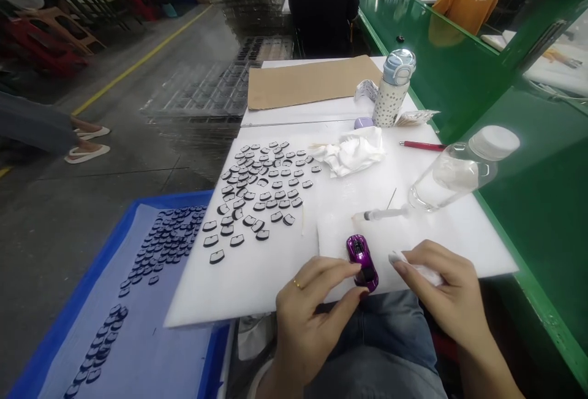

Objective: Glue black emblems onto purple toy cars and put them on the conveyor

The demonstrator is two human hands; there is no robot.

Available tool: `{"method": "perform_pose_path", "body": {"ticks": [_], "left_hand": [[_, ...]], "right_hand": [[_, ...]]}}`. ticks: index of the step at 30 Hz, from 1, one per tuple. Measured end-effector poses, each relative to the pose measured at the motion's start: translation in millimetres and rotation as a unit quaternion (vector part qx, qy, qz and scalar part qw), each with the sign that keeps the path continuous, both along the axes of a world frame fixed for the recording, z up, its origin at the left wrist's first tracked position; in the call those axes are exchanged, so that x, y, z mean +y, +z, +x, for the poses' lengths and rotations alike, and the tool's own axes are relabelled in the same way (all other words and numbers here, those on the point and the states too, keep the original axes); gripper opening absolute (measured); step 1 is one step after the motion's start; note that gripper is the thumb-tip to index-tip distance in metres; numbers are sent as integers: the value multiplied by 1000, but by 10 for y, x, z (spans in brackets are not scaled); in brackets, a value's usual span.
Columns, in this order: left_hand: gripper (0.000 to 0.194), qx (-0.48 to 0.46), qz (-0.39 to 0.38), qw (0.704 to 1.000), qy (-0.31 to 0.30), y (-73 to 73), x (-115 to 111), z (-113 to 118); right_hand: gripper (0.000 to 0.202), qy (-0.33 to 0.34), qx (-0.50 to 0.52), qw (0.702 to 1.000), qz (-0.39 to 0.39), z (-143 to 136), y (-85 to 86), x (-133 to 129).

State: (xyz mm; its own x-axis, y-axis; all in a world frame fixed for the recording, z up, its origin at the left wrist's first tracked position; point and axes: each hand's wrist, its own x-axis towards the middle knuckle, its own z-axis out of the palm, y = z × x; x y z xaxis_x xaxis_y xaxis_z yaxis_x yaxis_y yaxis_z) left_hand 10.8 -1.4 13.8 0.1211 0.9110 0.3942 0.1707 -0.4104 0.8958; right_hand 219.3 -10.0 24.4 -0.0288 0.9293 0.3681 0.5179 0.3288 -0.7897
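A small purple toy car (360, 253) lies at the near edge of the white work surface (257, 282). My left hand (316, 313) has its thumb and fingertips around the car's near end. To the right, my right hand (443, 285) pinches a white cloth (425, 271) between thumb and fingers, apart from the car. Just beyond the car lies a syringe (388, 213) with a thin needle. Many small dark-edged curved pieces (261, 235) are spread over the left part of the surface.
A clear bottle (459, 172), a dotted cup (391, 95), a red pen (422, 146), crumpled tissue (353, 151) and cardboard (312, 83) stand or lie farther back. A blue tray (133, 215) with more pieces is at lower left. People are beyond.
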Motion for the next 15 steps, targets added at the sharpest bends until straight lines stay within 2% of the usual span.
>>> {"method": "perform_pose_path", "body": {"ticks": [2, 5, 10, 15], "left_hand": [[24, 100, 73, 992, 28, -14, -16, 15], [23, 154, 113, 981, 28, -73, -28, 69], [23, 176, 99, 979, 28, -156, -34, 112], [25, 161, 64, 984, 35, -148, -12, 94]], "right_hand": [[6, 0, -10, 1000, -6, -61, -42, -19], [5, 8, -30, 999, -12, -122, -70, -18], [8, 25, -52, 998, -27, -149, -95, -5], [9, 20, -64, 997, -24, -149, -88, -17]]}}
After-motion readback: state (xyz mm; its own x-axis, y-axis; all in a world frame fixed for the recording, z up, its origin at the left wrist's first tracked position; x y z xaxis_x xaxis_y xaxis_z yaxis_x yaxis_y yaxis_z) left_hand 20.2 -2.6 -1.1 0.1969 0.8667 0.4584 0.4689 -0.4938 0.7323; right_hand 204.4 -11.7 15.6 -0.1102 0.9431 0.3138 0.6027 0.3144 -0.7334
